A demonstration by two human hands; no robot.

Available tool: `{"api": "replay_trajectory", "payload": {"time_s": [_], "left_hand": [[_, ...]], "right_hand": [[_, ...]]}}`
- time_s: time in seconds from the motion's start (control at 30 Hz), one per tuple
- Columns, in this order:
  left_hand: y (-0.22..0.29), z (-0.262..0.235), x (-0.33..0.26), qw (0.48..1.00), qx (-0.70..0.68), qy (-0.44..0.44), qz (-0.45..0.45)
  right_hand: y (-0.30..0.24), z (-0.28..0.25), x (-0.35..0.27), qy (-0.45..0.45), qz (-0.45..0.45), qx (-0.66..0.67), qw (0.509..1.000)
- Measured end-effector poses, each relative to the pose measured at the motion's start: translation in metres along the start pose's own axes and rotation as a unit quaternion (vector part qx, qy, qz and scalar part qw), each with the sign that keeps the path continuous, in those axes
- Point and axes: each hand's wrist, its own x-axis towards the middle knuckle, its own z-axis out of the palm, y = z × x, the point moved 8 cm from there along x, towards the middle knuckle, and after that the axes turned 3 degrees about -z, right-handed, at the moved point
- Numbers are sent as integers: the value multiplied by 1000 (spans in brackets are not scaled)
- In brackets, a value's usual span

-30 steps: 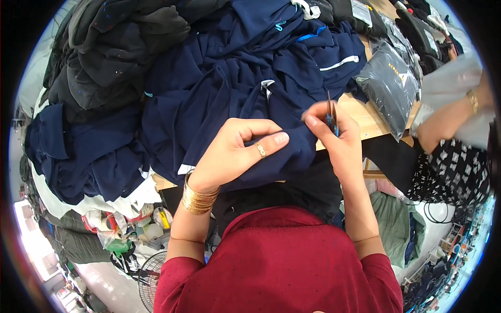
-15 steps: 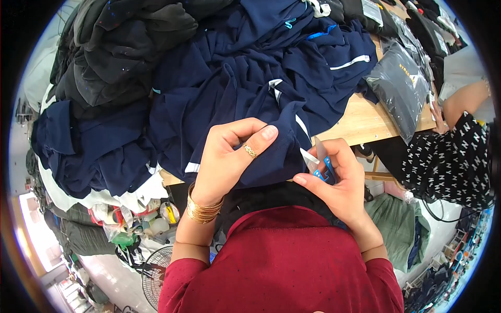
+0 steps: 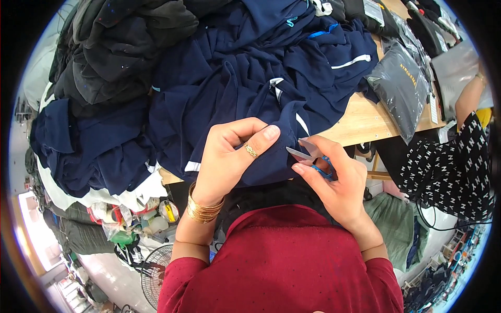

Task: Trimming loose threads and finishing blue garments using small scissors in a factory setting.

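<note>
A navy garment with white stripes lies heaped over the table edge in front of me. My left hand pinches a fold of it between thumb and fingers. Closed around blue-handled thread snips, my right hand is just right of that fold. The two blades stand apart and point left toward the cloth near a seam. Whether they touch the fabric I cannot tell.
Black garments are piled at the far left, above more navy cloth. A plastic-wrapped dark garment lies on the wooden table at right. Beyond it, another person's arm reaches in. A fan stands low at left.
My right hand has brought the snips left, and the blades now point at the held fold. My left hand has stayed in place. The other person's arm at right has shifted.
</note>
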Motion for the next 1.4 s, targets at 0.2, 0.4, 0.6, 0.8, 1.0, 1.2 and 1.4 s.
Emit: {"api": "replay_trajectory", "payload": {"time_s": [0.2, 0.4, 0.6, 0.8, 1.0, 1.2, 1.4], "left_hand": [[-1, 1, -1, 1000, -9, -1, -6], [-1, 0, -2, 1000, -4, -3, 0], [-1, 1, -1, 1000, -15, -7, 0], [-2, 2, 0, 1000, -22, -12, -5], [-2, 4, 1, 999, -32, -22, -11], [-2, 7, 2, 999, -38, -28, -7], [-3, 6, 1, 999, -44, -29, -5]], "right_hand": [[-3, -1, -1, 6, -13, -10, 1000], [-4, -1, -1, 6, -21, -17, 1000], [-3, -1, 0, 14, -24, -13, 1000], [-4, -2, 0, 18, -31, -14, 999], [-3, -3, 1, 22, -28, -9, 999], [-4, -4, -1, 33, -42, -10, 999], [-5, -4, -2, 38, -49, -10, 998]]}}
